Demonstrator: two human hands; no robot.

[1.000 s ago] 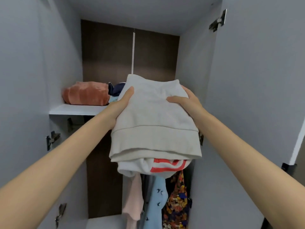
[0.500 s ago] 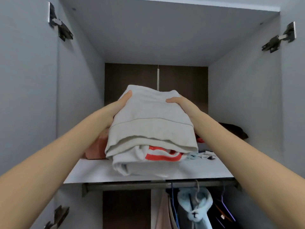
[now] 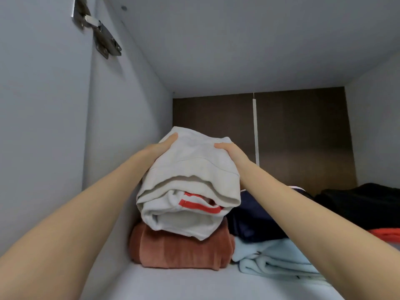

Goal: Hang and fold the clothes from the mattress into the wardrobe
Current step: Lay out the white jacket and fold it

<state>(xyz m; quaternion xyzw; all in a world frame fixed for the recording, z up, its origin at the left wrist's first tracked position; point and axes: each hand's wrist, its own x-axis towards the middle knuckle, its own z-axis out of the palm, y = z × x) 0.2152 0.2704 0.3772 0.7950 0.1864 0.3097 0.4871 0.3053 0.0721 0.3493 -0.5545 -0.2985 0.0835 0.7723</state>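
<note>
Left hand: my left hand [image 3: 161,148] clasps the bundle's 9 o'clock side, thumb laid over the top; the fingers are hidden behind the cloth.
Right hand: my right hand [image 3: 230,151] holds the 3 o'clock side the same way — thumb on top, fingers out of sight.
Folded bundle: a beige sweatshirt [image 3: 190,169] wrapped over a white garment with red stripes [image 3: 184,219], held between both hands inside the wardrobe's upper compartment, left of centre.
Contact: the bundle's underside meets the rust-coloured folded garment [image 3: 181,250] at its 6 o'clock; I cannot tell whether its weight is on it.
Shelf: the white shelf [image 3: 194,284] carries the rust piece close to the left wall.
Neighbours: at 4 o'clock of the bundle, a navy garment [image 3: 255,221] lies above a light blue garment [image 3: 270,258]; farther toward 3 o'clock sit a black garment [image 3: 357,202] and a strip of red-orange cloth [image 3: 387,233] at the frame's edge.
Wardrobe: dark brown back panel [image 3: 303,137] from 12 to 2 o'clock — a metal hinge [image 3: 101,35] at 10 o'clock, high on the left side.
</note>
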